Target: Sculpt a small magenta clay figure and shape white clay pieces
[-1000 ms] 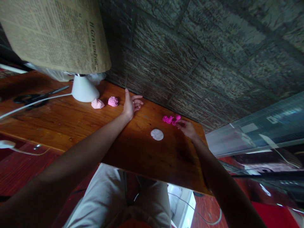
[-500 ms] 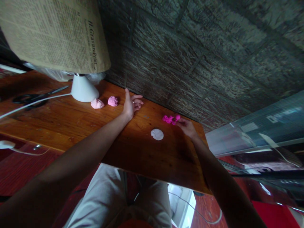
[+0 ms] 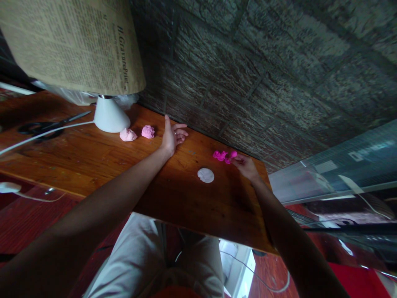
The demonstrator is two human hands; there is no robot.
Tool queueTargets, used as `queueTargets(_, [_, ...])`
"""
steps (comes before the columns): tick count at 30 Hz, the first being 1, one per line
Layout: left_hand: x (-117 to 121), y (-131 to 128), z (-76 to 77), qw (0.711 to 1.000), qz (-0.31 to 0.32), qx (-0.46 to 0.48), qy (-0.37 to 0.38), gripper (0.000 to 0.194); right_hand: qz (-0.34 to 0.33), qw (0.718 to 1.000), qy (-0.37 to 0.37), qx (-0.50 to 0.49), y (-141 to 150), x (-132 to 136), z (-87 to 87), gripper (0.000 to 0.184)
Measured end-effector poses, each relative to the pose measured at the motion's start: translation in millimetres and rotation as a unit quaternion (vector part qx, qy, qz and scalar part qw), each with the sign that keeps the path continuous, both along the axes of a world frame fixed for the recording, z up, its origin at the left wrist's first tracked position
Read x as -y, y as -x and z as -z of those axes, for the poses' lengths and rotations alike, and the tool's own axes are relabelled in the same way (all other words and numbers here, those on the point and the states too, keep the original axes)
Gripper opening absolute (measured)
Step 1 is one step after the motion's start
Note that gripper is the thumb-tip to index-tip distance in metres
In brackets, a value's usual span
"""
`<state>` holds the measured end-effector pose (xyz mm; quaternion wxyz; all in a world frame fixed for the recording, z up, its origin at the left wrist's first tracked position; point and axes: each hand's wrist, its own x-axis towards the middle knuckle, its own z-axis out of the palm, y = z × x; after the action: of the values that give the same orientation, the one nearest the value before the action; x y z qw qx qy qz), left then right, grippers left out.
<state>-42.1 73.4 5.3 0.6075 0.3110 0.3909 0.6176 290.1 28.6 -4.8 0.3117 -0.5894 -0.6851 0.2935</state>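
Note:
My left hand point(image 3: 173, 136) rests on its side on the wooden table, thumb up and fingers loosely apart, with nothing in it. My right hand point(image 3: 245, 165) is at the right end of a lumpy row of magenta clay point(image 3: 221, 155), its fingertips closed at a rounded bit there. The fingertips are partly hidden by the clay and the dim light. A flat white clay disc point(image 3: 205, 175) lies between my hands, nearer to me. To the left of my left hand sit a pink clay lump point(image 3: 148, 131) and a paler pink lump point(image 3: 127, 134).
A lamp with a white base point(image 3: 111, 116) and a newsprint shade point(image 3: 74, 45) stands at the left. Black-handled scissors point(image 3: 52, 125) lie behind its white cord point(image 3: 46, 134). A stone-patterned wall point(image 3: 217, 74) borders the table point(image 3: 192, 211) at the back.
The view has shifted very slightly. Both hands and the clay pieces stay in nearly the same places.

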Motion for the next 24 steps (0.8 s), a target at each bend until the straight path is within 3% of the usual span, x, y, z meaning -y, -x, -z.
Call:
queueTargets(13, [1,0,-1.7,1.000,0.004,0.014,0.004,0.088,0.043,0.999,0.026,-0.021,-8,0,10.0,0.051])
queueTargets(24, [2,0,-3.4,1.000,0.007,0.019,0.010,0.090,0.048,0.998,0.026,-0.036,-6,1,8.6,0.047])
